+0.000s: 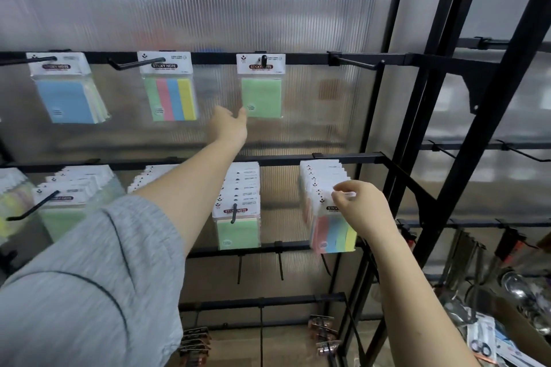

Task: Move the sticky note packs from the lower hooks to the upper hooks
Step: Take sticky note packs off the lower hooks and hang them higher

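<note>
On the upper rail hang three sticky note packs: a blue one (67, 89), a striped one (171, 89) and a green one (261, 86). My left hand (228, 125) reaches up beside the green pack, fingers extended, its fingertips touching the pack's lower left corner. The fourth upper hook (357, 63) is bare. On the lower rail hang thick rows of packs: green ones (238, 211) in the middle and striped ones (325, 205) at the right. My right hand (357, 205) pinches the white header of the front striped pack.
Black rack posts (441, 140) rise at the right, with more bare hooks (518, 152) beyond them. Further lower-rail packs (71, 194) hang at the left behind my grey sleeve. Empty pegs (259, 262) stick out below. Tools and scissors packs (489, 337) lie at bottom right.
</note>
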Tool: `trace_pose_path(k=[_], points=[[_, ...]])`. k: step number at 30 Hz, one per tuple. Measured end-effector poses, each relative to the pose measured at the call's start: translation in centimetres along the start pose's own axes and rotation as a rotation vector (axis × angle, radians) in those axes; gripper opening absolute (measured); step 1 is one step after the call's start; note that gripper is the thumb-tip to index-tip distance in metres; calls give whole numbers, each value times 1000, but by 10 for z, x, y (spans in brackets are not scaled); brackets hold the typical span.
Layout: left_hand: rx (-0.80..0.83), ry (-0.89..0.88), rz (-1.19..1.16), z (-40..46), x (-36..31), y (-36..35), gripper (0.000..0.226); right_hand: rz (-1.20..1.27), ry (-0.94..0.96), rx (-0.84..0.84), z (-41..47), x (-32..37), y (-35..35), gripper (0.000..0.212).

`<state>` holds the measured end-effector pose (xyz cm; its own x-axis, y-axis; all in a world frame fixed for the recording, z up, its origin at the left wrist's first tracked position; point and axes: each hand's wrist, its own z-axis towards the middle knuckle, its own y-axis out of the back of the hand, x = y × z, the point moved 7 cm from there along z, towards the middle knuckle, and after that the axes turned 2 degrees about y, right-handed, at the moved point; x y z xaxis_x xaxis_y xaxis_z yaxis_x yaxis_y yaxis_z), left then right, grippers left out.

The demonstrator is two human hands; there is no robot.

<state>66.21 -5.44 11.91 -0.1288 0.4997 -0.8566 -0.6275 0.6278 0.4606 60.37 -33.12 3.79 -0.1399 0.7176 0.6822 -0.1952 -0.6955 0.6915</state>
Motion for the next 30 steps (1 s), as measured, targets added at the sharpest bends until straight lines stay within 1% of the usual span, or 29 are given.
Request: trace_pose_path(k=[2, 5, 8, 11, 17, 21, 24, 26, 27, 30], points=[[19, -5, 24, -10, 14, 2, 28, 20, -12, -1, -2, -5, 0, 30], [16, 30, 45, -26, 39, 6, 30, 40, -5, -7, -6, -11, -1, 33], [13, 64, 43, -40, 61, 8, 23, 53, -8, -67, -10, -14, 1, 37], [31, 95, 34, -51, 79, 9, 21, 147, -60, -130, -16, -21, 1, 45], [62, 126, 73, -68, 98, 13, 22, 259, -133, -175, -27, -32, -9, 42], [60, 103, 105, -73, 102, 17, 20, 256, -175, -277, -36, -33, -7, 41], [62, 95, 102, -76, 113, 20, 17, 335, -259, -360, -46, -39, -9, 47], [64, 78, 74, -79, 117, 21, 15, 428, -339, -390, -53, -43, -13, 43], [72, 67, 64, -81, 119, 21, 15, 461, -370, -377, -55, -44, -16, 38], [122, 58, 59, -85, 126, 19, 6, 584, -375, -301, -59, -39, -27, 16]])
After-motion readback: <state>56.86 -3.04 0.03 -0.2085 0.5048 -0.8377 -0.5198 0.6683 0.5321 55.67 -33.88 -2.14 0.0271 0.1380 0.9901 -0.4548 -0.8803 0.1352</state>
